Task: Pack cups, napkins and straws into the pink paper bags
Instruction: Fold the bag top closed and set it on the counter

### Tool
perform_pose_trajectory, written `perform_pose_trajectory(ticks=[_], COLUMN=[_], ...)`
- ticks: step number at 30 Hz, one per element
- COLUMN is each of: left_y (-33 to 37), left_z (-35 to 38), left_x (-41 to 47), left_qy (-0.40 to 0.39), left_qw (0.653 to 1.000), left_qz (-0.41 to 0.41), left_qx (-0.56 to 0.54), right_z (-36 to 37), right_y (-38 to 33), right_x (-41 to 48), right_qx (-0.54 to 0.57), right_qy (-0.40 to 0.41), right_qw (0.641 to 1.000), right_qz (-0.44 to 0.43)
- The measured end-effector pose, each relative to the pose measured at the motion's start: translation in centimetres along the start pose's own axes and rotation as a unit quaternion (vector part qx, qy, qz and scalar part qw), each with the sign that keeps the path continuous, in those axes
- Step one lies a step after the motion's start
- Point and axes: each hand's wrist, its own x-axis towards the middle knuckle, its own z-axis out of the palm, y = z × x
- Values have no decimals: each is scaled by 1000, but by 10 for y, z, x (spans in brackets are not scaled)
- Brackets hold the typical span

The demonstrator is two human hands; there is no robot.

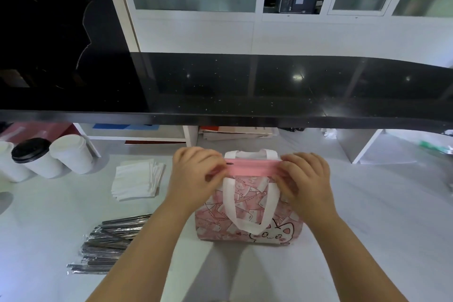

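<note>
A pink paper bag (247, 213) with a cat print and white handles stands on the white table in front of me. My left hand (196, 176) pinches the left end of its folded pink top edge, and my right hand (306, 179) pinches the right end. The mouth of the bag is pressed flat; its contents are hidden. White paper cups (71, 154), one with a black lid (30, 149), stand at the far left. A stack of white napkins (137, 180) lies left of the bag. Wrapped black straws (107, 243) lie in a pile at the near left.
A black counter ledge (245, 95) overhangs the back of the table. Under it are white shelf dividers (365, 147), folders and papers (235, 131). A green and white object (436, 148) lies at the far right.
</note>
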Motion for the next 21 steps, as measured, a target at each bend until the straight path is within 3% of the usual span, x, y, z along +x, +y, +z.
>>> perform_pose_trajectory(ticks=[7, 11, 16, 21], left_y=[48, 50, 51, 41], left_z=[25, 26, 27, 21], left_x=[20, 26, 29, 17], left_qy=[-110, -126, -151, -129], left_qw=[988, 982, 978, 984], left_qz=[-58, -60, -46, -48], left_qx=[91, 129, 138, 114], right_z=[9, 10, 9, -5], right_y=[-45, -40, -39, -27], right_x=[29, 35, 41, 34], right_qx=[-15, -26, -26, -7], right_qy=[-122, -189, -202, -215], right_qw=[992, 980, 978, 974], right_qz=[26, 58, 53, 76])
